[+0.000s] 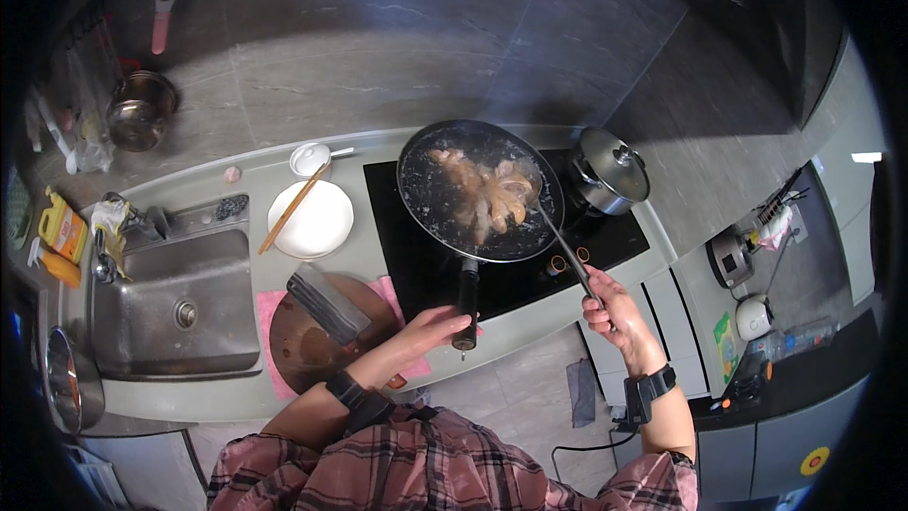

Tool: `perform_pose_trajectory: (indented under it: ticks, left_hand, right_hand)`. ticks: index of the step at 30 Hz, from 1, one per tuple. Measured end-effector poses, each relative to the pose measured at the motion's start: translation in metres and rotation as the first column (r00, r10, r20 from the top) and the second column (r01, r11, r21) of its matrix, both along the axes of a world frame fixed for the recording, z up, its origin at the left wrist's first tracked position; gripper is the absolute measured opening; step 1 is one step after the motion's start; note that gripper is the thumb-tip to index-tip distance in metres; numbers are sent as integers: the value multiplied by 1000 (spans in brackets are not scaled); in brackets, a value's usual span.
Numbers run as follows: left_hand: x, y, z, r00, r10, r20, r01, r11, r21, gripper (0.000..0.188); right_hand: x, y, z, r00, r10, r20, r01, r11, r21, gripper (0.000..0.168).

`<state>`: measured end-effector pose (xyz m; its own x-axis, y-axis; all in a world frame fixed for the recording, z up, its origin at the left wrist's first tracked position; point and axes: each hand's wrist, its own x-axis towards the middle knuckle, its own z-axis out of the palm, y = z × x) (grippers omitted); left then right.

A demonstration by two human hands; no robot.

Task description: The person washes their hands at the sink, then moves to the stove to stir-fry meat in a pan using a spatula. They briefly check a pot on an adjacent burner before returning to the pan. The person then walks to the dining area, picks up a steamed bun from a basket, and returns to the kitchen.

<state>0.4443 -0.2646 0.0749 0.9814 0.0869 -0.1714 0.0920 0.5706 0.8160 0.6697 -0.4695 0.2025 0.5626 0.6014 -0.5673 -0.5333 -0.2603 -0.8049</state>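
My left hand (443, 326) is wrapped around the black handle (466, 298) of a dark frying pan (429, 220). The pan sits on a black glass cooktop (386, 227). Pale, partly browned pieces of meat (496, 199) lie bunched in it, amid foamy liquid. In my right hand (616, 309) is the long metal handle of a ladle or turner (565, 245), angled down into the pan. Its head rests against the right side of the meat and is partly hidden, so its exact kind is unclear.
A cleaver (330, 305) lies across a round wooden cutting board (305, 348) on a pink cloth. Wooden chopsticks (291, 211) rest over a white bowl (319, 227). A lidded steel pot (610, 174) stands right of the pan, and a steel sink (163, 291) is at left.
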Motion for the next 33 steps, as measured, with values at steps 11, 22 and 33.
perform_pose_trajectory:
  ticks: [11, 22, 33]
  left_hand:
    - [3, 3, -2, 1000, -26, 1, 26, 1000, 11, 44]
    - [3, 6, 0, 998, -52, -36, 54, 998, 43, 42]
    - [4, 7, 1, 998, -63, -27, 64, 998, 24, 46]
  right_hand:
    - [-59, 1, 5, 933, 129, 337, -66, 979, -191, 43]
    - [-74, -1, 2, 917, 152, 369, -104, 983, -149, 45]
    - [-85, 22, -2, 916, 160, 367, -139, 987, -84, 47]
